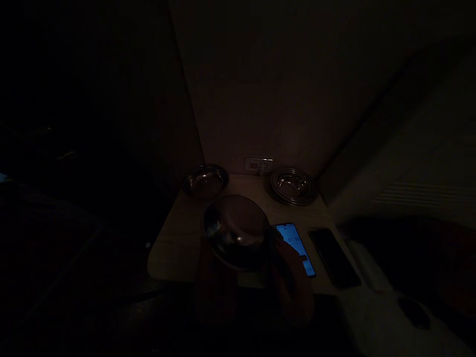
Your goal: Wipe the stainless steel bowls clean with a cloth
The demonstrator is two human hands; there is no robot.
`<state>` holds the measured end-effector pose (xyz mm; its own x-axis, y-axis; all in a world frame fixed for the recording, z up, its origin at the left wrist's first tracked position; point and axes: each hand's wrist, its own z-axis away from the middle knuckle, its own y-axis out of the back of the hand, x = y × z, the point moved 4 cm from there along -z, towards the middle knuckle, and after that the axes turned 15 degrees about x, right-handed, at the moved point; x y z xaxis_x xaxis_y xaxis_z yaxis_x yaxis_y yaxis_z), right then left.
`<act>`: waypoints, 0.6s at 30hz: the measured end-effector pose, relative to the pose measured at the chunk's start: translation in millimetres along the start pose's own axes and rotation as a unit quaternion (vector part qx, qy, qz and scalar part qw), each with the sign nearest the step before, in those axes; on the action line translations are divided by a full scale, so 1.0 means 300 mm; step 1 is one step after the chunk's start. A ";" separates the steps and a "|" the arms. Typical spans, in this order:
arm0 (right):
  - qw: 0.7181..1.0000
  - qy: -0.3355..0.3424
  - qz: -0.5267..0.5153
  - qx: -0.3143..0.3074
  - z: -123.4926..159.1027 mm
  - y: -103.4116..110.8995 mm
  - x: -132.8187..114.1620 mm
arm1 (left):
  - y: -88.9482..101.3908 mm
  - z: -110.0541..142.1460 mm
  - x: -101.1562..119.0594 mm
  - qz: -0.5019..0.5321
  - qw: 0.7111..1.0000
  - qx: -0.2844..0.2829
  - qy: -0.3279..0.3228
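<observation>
A shiny metal bowl is held up in the middle, its rounded underside turned towards me. My left hand grips it from the lower left, the fingers mostly lost in the dark. At the bowl's right edge is my right hand, closed against the rim. Something dark lies along that hand, possibly a cloth, but the dim light hides what it is. Behind and below the right hand, a phone with a lit blue screen showing digits rests on the table.
On the pale table, a metal dish stands at the back left and a stack of metal dishes at the back right. A dark phone lies to the right. A wall socket with a plug is behind.
</observation>
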<state>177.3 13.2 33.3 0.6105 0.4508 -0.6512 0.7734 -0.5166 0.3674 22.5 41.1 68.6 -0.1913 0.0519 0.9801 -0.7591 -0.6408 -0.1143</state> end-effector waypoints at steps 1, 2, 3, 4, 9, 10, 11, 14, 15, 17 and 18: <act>1.000 0.014 0.007 -0.004 0.004 -0.003 -0.003 | -0.002 -0.006 -0.001 0.024 1.000 -0.002 0.014; 1.000 0.027 0.012 -0.007 0.009 -0.005 -0.006 | -0.004 -0.015 -0.003 0.044 0.999 -0.003 0.028; 0.999 0.037 0.015 -0.009 0.013 -0.005 -0.007 | -0.003 -0.023 -0.007 0.058 0.998 -0.004 0.039; 0.999 0.047 0.015 -0.014 0.017 -0.005 -0.008 | 0.000 -0.031 -0.013 0.069 0.996 -0.002 0.052; 0.993 0.099 0.034 -0.046 0.033 0.001 -0.010 | 0.056 -0.026 -0.050 0.101 0.990 0.024 0.100; 0.991 0.114 0.044 -0.050 0.031 0.001 -0.014 | 0.067 -0.019 -0.053 0.102 0.990 0.023 0.090; 0.989 0.131 0.053 -0.053 0.026 0.000 -0.021 | 0.074 -0.011 -0.059 0.101 0.991 0.018 0.086; 0.979 0.189 0.051 -0.058 -0.013 -0.013 -0.064 | 0.071 -0.003 -0.079 0.097 0.991 0.003 0.093; 0.975 0.209 0.045 -0.060 -0.032 -0.021 -0.083 | 0.063 -0.006 -0.085 0.094 0.991 -0.003 0.100; 0.966 0.247 0.036 -0.066 -0.070 -0.039 -0.119 | 0.042 -0.019 -0.089 0.090 0.989 -0.025 0.114; 0.962 0.263 0.033 -0.070 -0.085 -0.047 -0.132 | 0.031 -0.026 -0.087 0.087 0.988 -0.044 0.122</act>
<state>146.5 21.1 70.9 0.6330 0.7450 -0.2102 0.7225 -0.4712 0.5059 15.5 39.8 40.6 -0.4590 0.1365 0.8779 -0.7506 -0.5882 -0.3010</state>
